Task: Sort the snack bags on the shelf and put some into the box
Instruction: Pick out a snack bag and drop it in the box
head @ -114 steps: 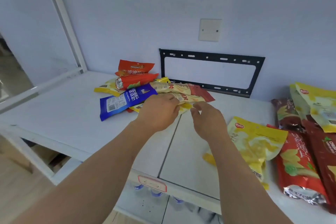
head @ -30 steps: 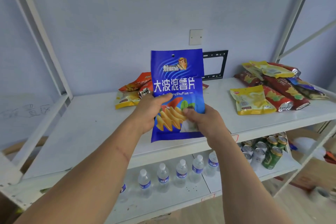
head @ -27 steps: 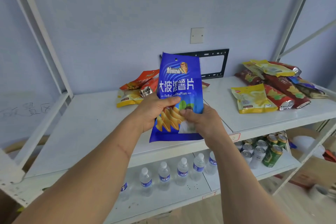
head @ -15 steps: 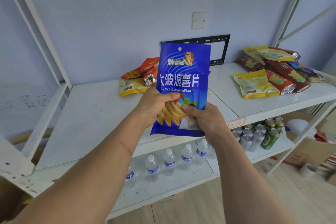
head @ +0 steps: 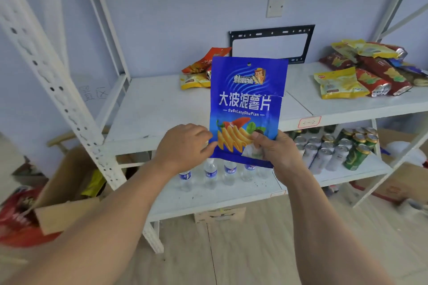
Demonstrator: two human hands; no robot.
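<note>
Both my hands hold the blue chip bag (head: 246, 109) upright in front of me. My left hand (head: 185, 148) pinches its lower left edge, thumb on the front and fingers curled behind. My right hand (head: 275, 150) grips the lower right corner, thumb pressed on the printed face.

The bag hangs in open air in front of the shelf (head: 162, 109), its bottom edge below the shelf's front lip, touching nothing but my hands. To the left, the slanted white shelf post (head: 69, 109) stands between me and the cardboard box (head: 67, 183) on the floor, which sits low and open with a yellow bag inside. A red bag (head: 16, 213) lies just left of the box. Bare wood floor (head: 243, 250) opens under my forearms.

Half a second ago the bag covered the wall bracket and the box was out of sight. Now the bracket (head: 272, 43) shows whole above the bag, and the box has come into view at lower left.

A small pile of snack bags (head: 199, 71) lies on the shelf behind the blue one, and a larger pile (head: 363, 71) lies well apart at the right end. Water bottles (head: 209, 174) and cans (head: 335, 148) stand on the lower shelf.
</note>
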